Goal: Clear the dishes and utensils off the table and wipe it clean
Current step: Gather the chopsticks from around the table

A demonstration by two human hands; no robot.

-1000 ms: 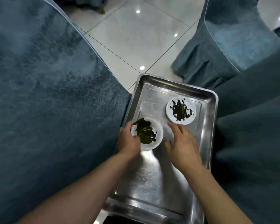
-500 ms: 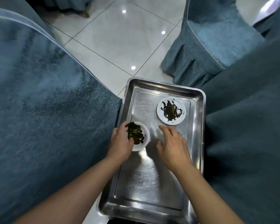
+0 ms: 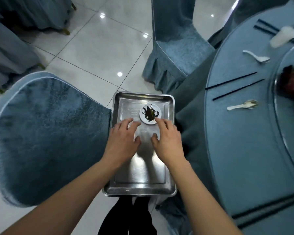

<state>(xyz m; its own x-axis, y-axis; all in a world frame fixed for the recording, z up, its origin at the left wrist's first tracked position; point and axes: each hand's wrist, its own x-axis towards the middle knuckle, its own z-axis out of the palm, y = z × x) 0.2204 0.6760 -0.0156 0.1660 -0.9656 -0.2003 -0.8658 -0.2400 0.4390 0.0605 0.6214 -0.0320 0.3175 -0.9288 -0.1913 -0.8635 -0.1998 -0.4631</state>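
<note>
Head view, looking down between two chairs: steel tray resting low beside the round tabletop, one small white dish smeared with dark green leaves lying in its far half. Left hand and right hand spread over the tray just short of the dish, fingers straight and released, grasping nothing; right fingertips touching or nearly touching the dish rim, left fingertips just beside it. Dish round, so no long axis to align; lying straight ahead of both hands, slightly nearer the right one.

Remaining work off to the right on the blue-clothed tabletop: two white spoons, nearer spoon and farther spoon, each with handle pointing left toward the table edge; black chopsticks lying between the spoons, long axis running left to right; a blurred dark dish on the raised turntable. Right hand clearly the nearer for that reach.

Surroundings: glossy white floor tiles, blue fabric-covered chairs on either side of the tray.
</note>
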